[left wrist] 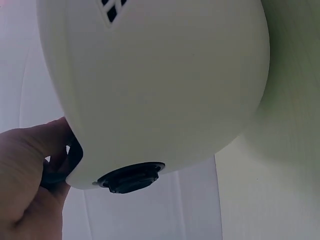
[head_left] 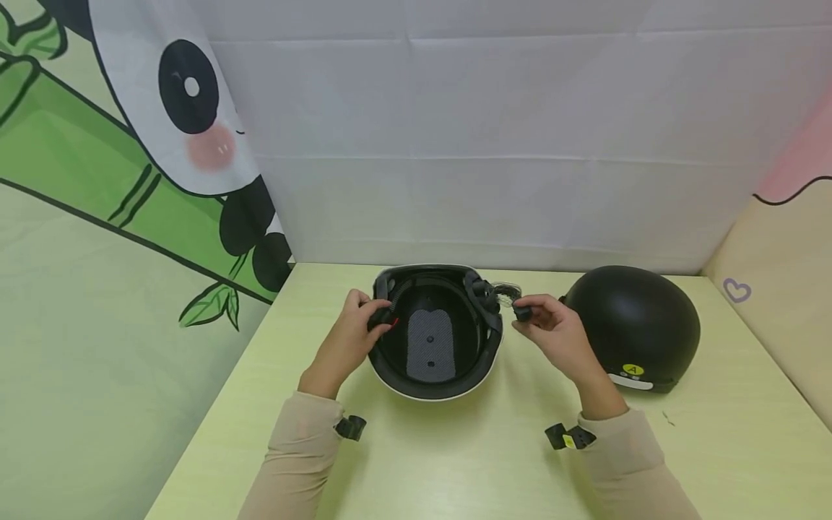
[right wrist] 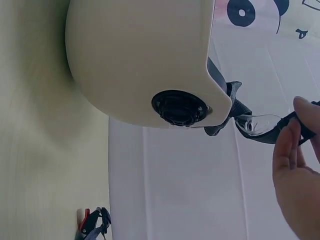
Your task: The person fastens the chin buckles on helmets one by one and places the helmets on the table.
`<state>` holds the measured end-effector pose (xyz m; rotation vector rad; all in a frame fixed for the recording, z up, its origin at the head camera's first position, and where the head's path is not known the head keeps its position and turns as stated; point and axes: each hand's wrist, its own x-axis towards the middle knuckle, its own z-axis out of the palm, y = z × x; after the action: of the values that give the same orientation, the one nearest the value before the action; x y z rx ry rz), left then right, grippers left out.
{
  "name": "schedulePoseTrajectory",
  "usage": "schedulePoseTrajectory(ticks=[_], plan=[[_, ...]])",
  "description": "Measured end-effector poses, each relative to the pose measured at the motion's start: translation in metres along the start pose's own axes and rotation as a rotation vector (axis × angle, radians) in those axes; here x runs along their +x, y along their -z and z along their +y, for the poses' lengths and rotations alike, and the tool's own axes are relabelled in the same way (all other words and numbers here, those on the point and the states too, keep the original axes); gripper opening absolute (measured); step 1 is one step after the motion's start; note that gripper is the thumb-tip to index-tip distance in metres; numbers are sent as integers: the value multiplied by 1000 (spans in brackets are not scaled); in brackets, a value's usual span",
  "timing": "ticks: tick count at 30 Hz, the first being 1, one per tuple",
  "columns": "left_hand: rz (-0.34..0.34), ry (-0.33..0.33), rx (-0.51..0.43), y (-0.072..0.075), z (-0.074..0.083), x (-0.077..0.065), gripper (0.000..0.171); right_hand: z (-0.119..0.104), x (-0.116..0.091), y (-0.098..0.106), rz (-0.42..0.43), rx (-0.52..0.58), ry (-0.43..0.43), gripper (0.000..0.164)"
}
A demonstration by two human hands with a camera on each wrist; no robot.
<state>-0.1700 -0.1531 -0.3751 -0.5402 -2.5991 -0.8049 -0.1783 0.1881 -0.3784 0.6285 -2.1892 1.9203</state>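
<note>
A white helmet (left wrist: 165, 90) lies upside down, its black padded inside (head_left: 430, 347) facing up in the head view. At its left rim my left hand (head_left: 347, 339) pinches a black strap buckle (head_left: 382, 316) with a bit of red on it. My right hand (head_left: 559, 332), off to the right of the helmet, pinches a black buckle end (head_left: 523, 313) between thumb and fingers. From there a dark strap (right wrist: 265, 136) with clear plastic (right wrist: 257, 124) about it runs back to the rim. In the left wrist view, fingers and rim hide most of the left buckle.
Just right of my right hand, a black helmet (head_left: 633, 325) stands dome up on the pale table (head_left: 468, 462). A red and black buckle (right wrist: 90, 222) with strap shows low in the right wrist view. Behind the table hangs a printed cloth (head_left: 494, 144).
</note>
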Motion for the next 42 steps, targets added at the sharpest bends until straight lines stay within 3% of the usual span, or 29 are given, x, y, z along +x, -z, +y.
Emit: schedulePoseTrajectory(ticks=[8, 14, 18, 23, 30, 35, 42], plan=[[71, -40, 18, -2, 0, -1, 20, -2, 0, -5, 117, -1, 33, 29], [78, 6, -46, -2, 1, 1, 16, -4, 0, -8, 150, -57, 92, 38], [84, 18, -84, -2, 3, 4, 12, -4, 0, -12, 149, -105, 123, 39], [72, -17, -118, -1, 6, 8, 11, -3, 1, -20, 151, -198, 208, 38], [64, 18, -143, -1, 14, 6, 17, -5, 2, -30, 145, -318, 252, 36], [107, 2, -232, -4, 18, 5, 14, -5, 5, -37, 102, -415, 334, 38], [119, 40, -343, -3, 29, 8, 14, -9, 7, -48, 38, -457, 445, 43]])
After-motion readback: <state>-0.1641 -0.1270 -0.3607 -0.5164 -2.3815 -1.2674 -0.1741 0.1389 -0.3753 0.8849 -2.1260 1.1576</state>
